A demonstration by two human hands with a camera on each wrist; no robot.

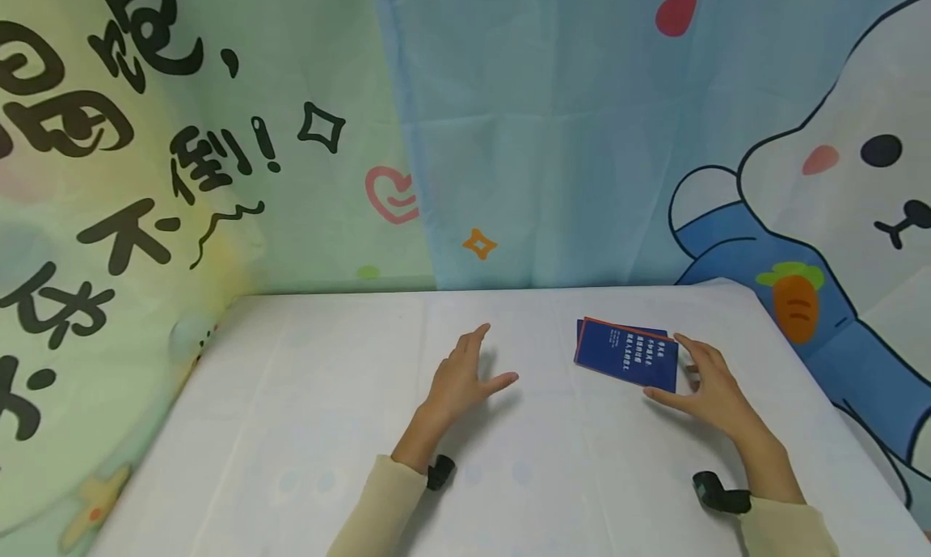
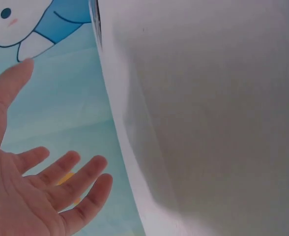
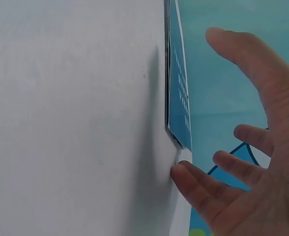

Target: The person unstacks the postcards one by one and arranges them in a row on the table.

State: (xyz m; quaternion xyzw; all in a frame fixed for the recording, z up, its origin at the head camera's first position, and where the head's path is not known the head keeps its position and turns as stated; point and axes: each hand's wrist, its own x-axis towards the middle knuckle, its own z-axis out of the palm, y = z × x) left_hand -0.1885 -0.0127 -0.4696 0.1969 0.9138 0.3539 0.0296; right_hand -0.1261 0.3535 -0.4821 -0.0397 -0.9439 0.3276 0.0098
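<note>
Two overlapping dark blue booklets (image 1: 627, 353) with white writing and thin orange-red edges lie on the white-covered table (image 1: 291, 379), right of the middle. At their right end is my right hand (image 1: 701, 383), thumb and fingers spread apart around that end and holding nothing. The right wrist view shows the pile of booklets (image 3: 179, 83) edge-on, with the relaxed fingers (image 3: 198, 184) beside its near corner. My left hand (image 1: 463, 371) hovers over the table left of the booklets, its fingers extended and thumb out. In the left wrist view its palm (image 2: 26, 206) holds nothing.
Behind the table hangs a printed cloth backdrop (image 1: 538, 137) with black writing on the left and a white cartoon animal (image 1: 822, 185) on the right. A dark wrist camera (image 1: 440, 472) sits at the left cuff, another wrist camera (image 1: 720, 494) at the right.
</note>
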